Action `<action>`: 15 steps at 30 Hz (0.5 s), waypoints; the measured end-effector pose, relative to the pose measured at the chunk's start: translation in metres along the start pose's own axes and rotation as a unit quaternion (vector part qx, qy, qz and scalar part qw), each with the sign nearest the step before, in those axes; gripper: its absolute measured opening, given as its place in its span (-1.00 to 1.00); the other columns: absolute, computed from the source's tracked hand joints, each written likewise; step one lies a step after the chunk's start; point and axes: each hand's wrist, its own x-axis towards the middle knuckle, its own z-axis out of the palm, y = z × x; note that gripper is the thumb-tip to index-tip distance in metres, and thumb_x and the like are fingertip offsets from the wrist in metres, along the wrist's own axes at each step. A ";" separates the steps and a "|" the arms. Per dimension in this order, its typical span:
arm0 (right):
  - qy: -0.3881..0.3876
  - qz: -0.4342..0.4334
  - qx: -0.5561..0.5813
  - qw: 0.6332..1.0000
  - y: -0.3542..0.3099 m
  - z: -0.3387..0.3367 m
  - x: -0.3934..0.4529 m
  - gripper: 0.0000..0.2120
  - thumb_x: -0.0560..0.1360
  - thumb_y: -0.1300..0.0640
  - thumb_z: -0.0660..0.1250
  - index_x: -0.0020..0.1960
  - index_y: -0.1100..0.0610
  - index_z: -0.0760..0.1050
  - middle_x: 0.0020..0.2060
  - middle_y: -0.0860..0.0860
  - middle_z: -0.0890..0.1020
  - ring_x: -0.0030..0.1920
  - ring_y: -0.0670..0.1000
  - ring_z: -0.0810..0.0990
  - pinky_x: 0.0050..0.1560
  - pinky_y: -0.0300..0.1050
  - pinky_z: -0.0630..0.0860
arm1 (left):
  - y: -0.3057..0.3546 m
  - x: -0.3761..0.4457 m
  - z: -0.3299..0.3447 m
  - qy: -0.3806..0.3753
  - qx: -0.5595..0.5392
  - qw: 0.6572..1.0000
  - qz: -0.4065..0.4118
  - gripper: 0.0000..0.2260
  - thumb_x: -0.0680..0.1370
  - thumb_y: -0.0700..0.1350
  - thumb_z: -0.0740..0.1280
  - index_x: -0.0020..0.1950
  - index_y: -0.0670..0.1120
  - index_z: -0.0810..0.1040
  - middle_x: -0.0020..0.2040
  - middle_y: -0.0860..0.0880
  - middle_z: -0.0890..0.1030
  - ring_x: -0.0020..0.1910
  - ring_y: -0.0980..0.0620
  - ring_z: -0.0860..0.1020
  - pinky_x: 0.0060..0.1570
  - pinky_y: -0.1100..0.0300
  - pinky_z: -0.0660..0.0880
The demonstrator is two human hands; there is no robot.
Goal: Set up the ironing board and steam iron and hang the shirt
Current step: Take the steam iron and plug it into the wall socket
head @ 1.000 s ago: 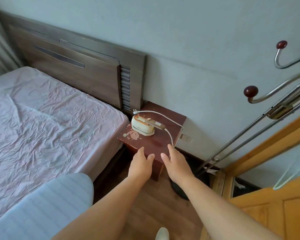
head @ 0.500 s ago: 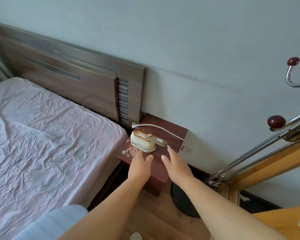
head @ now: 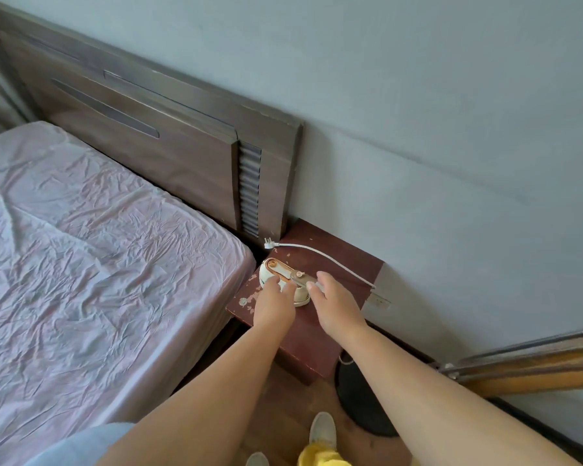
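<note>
While both hands' grips stay loose, left hand (head: 272, 306) and right hand (head: 334, 306) touch the steam iron (head: 280, 279).

No readable text (anywhere visible)

Bed (head: 91, 264), nightstand (head: 317, 334), grey wall (head: 435, 112)

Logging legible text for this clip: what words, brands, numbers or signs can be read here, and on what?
None can be read. The steam iron on the bedside table shows no legible brand or label, and the wall socket bears no readable marking.
</note>
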 end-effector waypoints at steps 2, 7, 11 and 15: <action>0.000 0.003 0.010 1.000 -0.002 -0.003 0.014 -0.50 0.68 -0.12 0.04 0.55 0.07 0.25 0.47 0.04 0.43 0.44 0.06 0.41 0.32 -0.05 0.40 | 0.006 0.011 0.002 -0.001 -0.021 1.000 -0.018 -0.56 0.62 0.00 0.17 0.49 -0.08 0.35 0.37 -0.07 0.50 0.27 -0.14 0.53 0.28 -0.10 0.47; -0.025 0.015 0.025 0.999 -0.003 0.008 0.036 -0.56 0.69 -0.08 0.05 0.48 0.09 0.33 0.39 0.05 0.51 0.36 0.04 0.50 0.09 -0.22 0.39 | 0.001 0.035 -0.002 0.013 -0.086 0.994 -0.072 -0.42 0.44 0.17 0.18 0.35 -0.15 0.47 0.28 -0.10 0.58 0.22 -0.16 0.55 0.22 -0.04 0.46; -0.020 0.025 0.006 0.999 -0.011 0.022 0.054 -0.53 0.67 -0.14 0.04 0.48 0.05 0.33 0.36 0.02 0.54 0.34 0.05 0.51 0.34 0.01 0.45 | 0.000 0.053 -0.018 0.007 -0.081 0.994 -0.078 -0.58 0.60 0.01 0.19 0.44 -0.06 0.42 0.33 -0.05 0.55 0.22 -0.08 0.53 0.07 0.08 0.42; -0.008 0.039 0.012 0.999 -0.025 0.035 0.077 -0.53 0.67 -0.14 0.06 0.50 0.03 0.31 0.39 -0.01 0.52 0.34 0.01 0.51 0.26 -0.06 0.47 | -0.003 0.094 -0.023 0.003 -0.081 0.994 -0.073 -0.51 0.44 0.17 0.17 0.28 -0.04 0.51 0.10 -0.07 0.66 0.06 -0.12 0.62 -0.11 -0.05 0.64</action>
